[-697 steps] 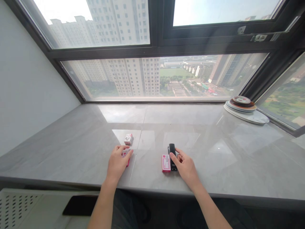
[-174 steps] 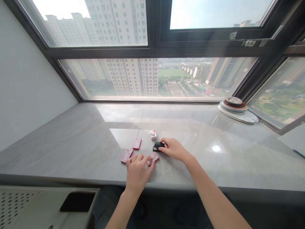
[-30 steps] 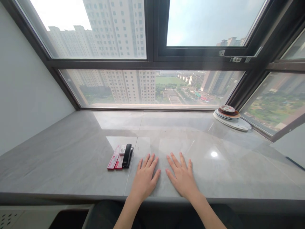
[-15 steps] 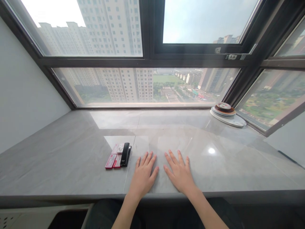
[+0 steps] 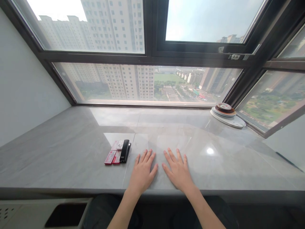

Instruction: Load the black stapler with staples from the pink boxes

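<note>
My left hand [image 5: 142,173] lies palm down on the grey stone-look sill [image 5: 78,152], its fingers spread and nothing in it. Beside it, my right hand [image 5: 178,171] rests flat in the same way, also with fingers apart. To the left of my left hand, and not touched by it, is a black stapler [image 5: 125,151]. Several small red-and-white boxes sit against the stapler's left side: one box [image 5: 110,157] at the front left, another box [image 5: 116,157] beside it, and a paler box [image 5: 117,145] behind.
Stacked plates or discs [image 5: 226,114] stand in the far right corner by the window. A dark window frame [image 5: 147,60] closes off the back. A thin dark strip [image 5: 289,161] lies at the right wall. The sill's front edge [image 5: 250,192] runs just below my wrists.
The view has tilted slightly. Both hands stay flat on the sill, and the stapler and boxes keep their places.
</note>
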`<action>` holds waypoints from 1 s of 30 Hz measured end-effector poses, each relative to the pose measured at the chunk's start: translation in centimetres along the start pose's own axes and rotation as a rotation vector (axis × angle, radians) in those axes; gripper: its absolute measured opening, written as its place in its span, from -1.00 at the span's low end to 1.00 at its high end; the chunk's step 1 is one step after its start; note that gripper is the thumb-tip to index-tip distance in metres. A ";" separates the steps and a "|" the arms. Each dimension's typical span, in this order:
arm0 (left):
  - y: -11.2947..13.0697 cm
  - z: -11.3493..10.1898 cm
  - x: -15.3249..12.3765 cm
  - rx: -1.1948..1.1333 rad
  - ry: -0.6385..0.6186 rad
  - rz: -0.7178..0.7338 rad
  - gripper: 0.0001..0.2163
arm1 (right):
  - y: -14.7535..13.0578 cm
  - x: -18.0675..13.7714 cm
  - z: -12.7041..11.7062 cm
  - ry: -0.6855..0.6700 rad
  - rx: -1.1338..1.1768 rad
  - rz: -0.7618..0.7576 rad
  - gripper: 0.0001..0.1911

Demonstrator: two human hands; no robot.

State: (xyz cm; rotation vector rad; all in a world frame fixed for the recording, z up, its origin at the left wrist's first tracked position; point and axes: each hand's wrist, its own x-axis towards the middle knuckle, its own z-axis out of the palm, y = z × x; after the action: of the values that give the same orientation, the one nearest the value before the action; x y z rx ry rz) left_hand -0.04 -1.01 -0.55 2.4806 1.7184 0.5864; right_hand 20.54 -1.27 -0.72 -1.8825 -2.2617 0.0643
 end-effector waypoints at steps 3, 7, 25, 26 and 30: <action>0.0 0.0 0.0 -0.003 0.002 -0.011 -0.51 | 0.0 0.0 0.0 -0.002 -0.003 -0.002 -0.35; -0.1 0.2 -0.1 -0.011 0.013 -0.006 -0.50 | -0.1 -0.1 0.1 -0.006 -0.012 -0.003 -0.35; -0.3 0.2 -0.2 0.000 -0.022 0.014 -0.51 | 0.1 0.0 0.5 0.003 -0.004 0.011 -0.35; -0.3 0.2 -0.2 0.000 -0.023 0.012 -0.51 | 0.2 0.0 0.5 0.005 -0.006 0.010 -0.35; -0.4 0.1 -0.2 0.003 -0.032 0.009 -0.51 | 0.1 0.1 0.6 0.005 -0.012 0.004 -0.34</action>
State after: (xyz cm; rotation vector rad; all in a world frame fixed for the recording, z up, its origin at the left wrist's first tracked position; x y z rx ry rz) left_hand -0.41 -1.03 -0.83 2.4873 1.6984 0.5418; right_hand 20.56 -1.10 -1.32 -1.8914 -2.2605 0.0466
